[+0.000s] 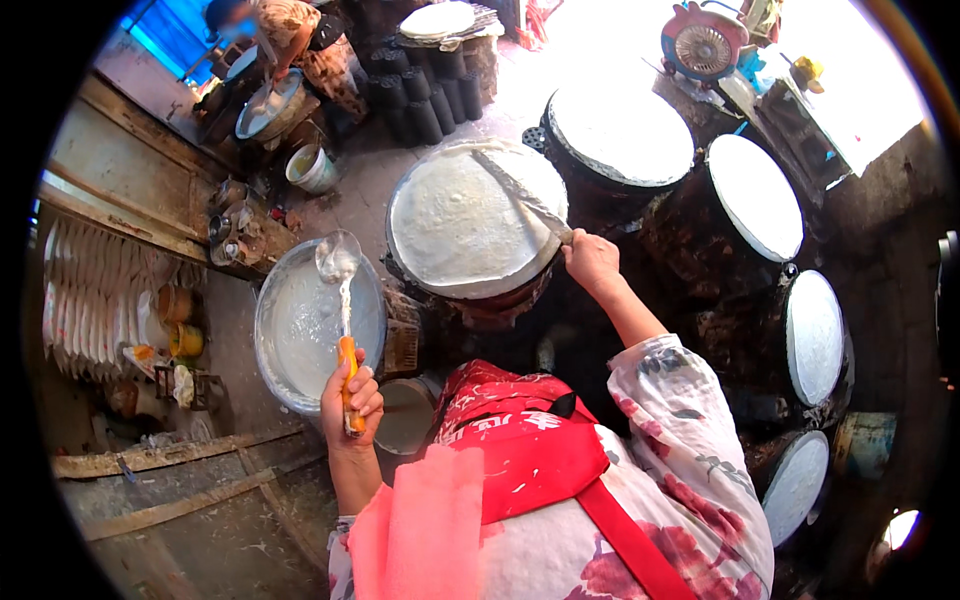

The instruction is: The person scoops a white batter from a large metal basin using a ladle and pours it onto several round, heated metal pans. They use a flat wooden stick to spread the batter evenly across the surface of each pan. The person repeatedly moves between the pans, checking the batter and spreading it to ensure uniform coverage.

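My left hand [358,402] grips the orange handle of a ladle [338,257], whose batter-smeared bowl is over the far part of a wide metal basin [283,385] of pale batter. In my right hand [592,258] is a long flat spreader [520,194], its blade lying across the round griddle [440,292] ahead of me. A thin, bubbly layer of white batter [450,225] covers the griddle nearly to the rim. Both hands are closed, and the fingers of the right are partly hidden behind its back.
Several round white-topped griddles [755,197] curve along my right. A fan [702,46] stands far right. Black cylindrical briquettes [422,118] are stacked beyond, near a white bucket [312,169]. Another person [305,50] works at a basin far left. A metal pot [405,415] sits beside my left wrist.
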`<state>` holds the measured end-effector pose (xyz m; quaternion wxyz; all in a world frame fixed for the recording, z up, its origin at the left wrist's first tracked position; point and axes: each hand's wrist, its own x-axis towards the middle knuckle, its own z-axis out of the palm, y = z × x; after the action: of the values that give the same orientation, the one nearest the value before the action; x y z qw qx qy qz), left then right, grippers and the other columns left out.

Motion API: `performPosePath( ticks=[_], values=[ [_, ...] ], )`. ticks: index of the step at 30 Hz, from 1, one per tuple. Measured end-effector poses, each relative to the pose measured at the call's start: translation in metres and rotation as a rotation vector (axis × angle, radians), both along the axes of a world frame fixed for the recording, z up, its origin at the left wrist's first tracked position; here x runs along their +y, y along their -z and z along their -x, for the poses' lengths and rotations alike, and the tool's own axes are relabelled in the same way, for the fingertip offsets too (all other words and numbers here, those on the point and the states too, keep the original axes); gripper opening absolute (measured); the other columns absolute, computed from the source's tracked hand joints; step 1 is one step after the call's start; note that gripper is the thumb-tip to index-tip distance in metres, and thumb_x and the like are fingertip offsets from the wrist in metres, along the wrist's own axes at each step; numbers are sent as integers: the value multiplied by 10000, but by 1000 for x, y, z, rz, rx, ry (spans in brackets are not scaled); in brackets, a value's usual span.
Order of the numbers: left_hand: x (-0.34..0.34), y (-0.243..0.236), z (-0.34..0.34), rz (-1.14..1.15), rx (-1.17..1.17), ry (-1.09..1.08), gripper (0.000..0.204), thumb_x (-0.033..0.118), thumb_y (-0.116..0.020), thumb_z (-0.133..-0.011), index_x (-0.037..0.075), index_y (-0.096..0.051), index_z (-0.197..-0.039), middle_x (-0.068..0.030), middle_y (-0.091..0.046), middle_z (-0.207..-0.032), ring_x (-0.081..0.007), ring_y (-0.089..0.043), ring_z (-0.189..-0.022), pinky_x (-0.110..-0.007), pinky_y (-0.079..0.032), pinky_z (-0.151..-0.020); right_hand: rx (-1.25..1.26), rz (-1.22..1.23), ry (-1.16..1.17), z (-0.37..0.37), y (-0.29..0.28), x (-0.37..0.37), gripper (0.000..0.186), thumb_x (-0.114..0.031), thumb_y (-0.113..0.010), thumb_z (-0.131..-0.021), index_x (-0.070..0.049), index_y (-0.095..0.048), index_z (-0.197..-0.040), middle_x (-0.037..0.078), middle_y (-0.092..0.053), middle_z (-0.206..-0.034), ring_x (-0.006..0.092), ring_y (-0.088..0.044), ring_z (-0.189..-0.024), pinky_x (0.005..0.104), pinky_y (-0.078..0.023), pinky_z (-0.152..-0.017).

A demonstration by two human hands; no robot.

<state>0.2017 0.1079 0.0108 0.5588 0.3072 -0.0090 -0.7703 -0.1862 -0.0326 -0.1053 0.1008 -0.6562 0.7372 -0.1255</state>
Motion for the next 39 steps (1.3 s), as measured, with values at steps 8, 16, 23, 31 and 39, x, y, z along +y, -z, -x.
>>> performPosePath(
  ticks=[8,16,23,31,39],
  values=[
    [2,0,2,5,-20,23,234,174,-412,-967,2,-486,-1108,-2,-418,-632,-67,-412,-430,-203,-360,-388,47,-77,125,12,-5,3,272,-300,-607,-815,-35,-628,-870,173,-665,-829,321,-648,-836,411,-502,-751],
    [-1,3,0,2,-4,44,266,180,-398,-972,-25,-475,-1124,-3,-407,-632,-72,-412,-421,-205,-375,-379,-25,-8,177,21,13,78,326,-341,-595,-820,-16,-594,-849,211,-641,-772,374,-636,-767,468,-504,-692],
    [-3,9,2,29,-24,78,235,181,-411,-970,1,-504,-1088,-5,-415,-629,-76,-416,-430,-209,-371,-394,-421,-95,357,-6,-9,158,374,-374,-569,-848,-27,-623,-978,188,-655,-834,341,-638,-836,419,-480,-721],
    [0,8,6,48,138,113,244,181,-428,-962,-12,-497,-1095,-6,-425,-645,-82,-434,-451,-215,-376,-403,-636,-134,198,-28,23,101,362,-344,-562,-884,10,-625,-922,80,-599,-678,153,-564,-614,323,-435,-566],
    [20,20,-7,74,118,51,244,200,-426,-966,4,-510,-1083,1,-438,-647,-77,-445,-466,-215,-385,-423,-1151,-319,323,-28,15,136,312,-311,-588,-878,-19,-631,-977,-6,-543,-626,107,-517,-547,266,-391,-490]
  ],
)
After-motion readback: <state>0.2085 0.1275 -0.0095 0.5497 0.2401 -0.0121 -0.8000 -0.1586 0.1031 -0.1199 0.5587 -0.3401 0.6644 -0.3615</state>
